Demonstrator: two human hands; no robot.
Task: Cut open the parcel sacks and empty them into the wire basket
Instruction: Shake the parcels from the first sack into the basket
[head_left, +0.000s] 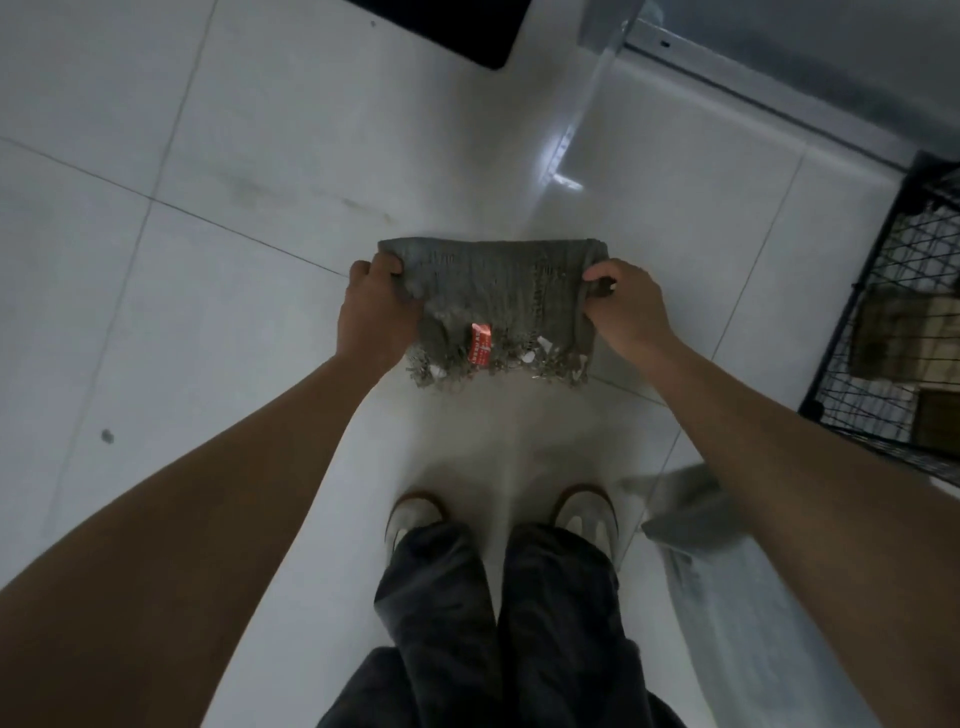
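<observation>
Grey woven sack (498, 291), folded into a short band and held level in the air in front of the person, above the tiled floor (208, 260) and well to the left of the wire basket (852, 291). Its frayed, cut edge hangs toward the viewer and carries a red label (480, 349) whose print is too blurred to read. Whether anything is left inside the sack cannot be told.

Left hand (376, 306) grips the left end and right hand (623, 306) grips the right end. On each hand the fingers are curled tight round bunched fabric, their tips hidden in the folds. Both forearms reach straight forward, wrists level, with the sack stretched between them.

The wire basket is cut off by the right edge of the frame, so only its near corner and one mesh wall show. Brown boxes (904, 338) lie inside it, dim behind the mesh.

A second sack (691, 514), pale grey, lies on the floor just beside the right shoe (584, 506), its far part covered by the right forearm. The left shoe (415, 512) and dark trousers (441, 597) show below.

A dark mat (457, 26) and a metal frame (727, 78) are cropped at the top.
</observation>
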